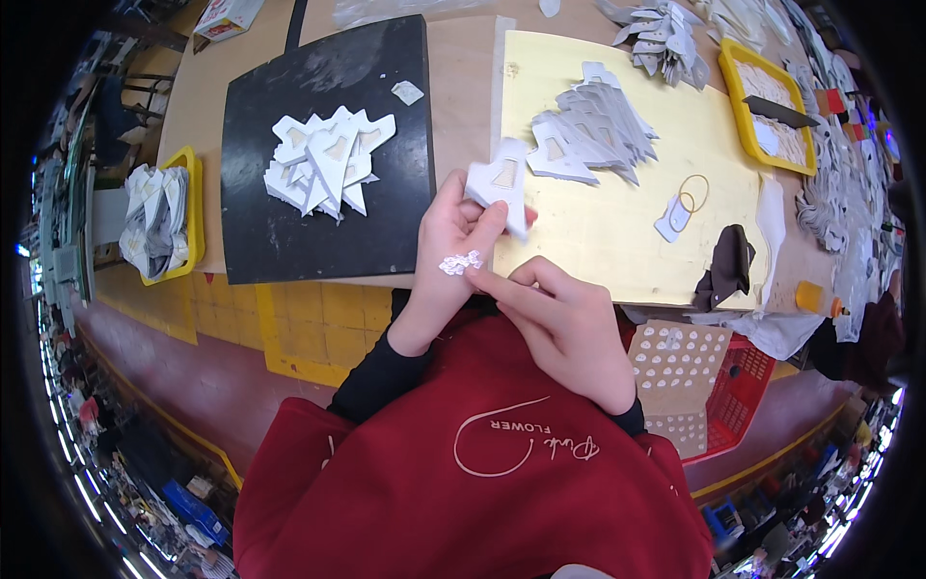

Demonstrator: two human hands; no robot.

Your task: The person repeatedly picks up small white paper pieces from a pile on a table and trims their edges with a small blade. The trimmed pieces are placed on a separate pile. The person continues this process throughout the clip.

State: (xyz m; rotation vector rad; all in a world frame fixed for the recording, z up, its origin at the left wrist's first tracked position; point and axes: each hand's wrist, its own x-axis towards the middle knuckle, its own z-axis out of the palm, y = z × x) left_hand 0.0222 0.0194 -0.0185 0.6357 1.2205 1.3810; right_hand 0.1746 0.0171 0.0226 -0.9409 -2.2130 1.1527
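My left hand (447, 227) grips a white cut piece (496, 183) with a beige patch on it, thumb on top and the fingers beneath. A cluster of small white bits (461, 262) sits on this hand near the thumb's base. My right hand (564, 323) reaches across from the right, its index finger stretched out and the tip touching the cluster. Its other fingers are partly bent, and nothing shows held in them. Just beyond lies a fanned stack of white cut pieces (593, 130) on a pale yellow board (617, 246).
More white pieces (333, 159) are heaped on a black board (328, 251) at left. Yellow trays (196, 207) stand at both sides. A yellow ring (694, 193) and dark cloth (725, 270) lie at right. Below, a red crate (738, 386) holds a card of white stickers (675, 362).
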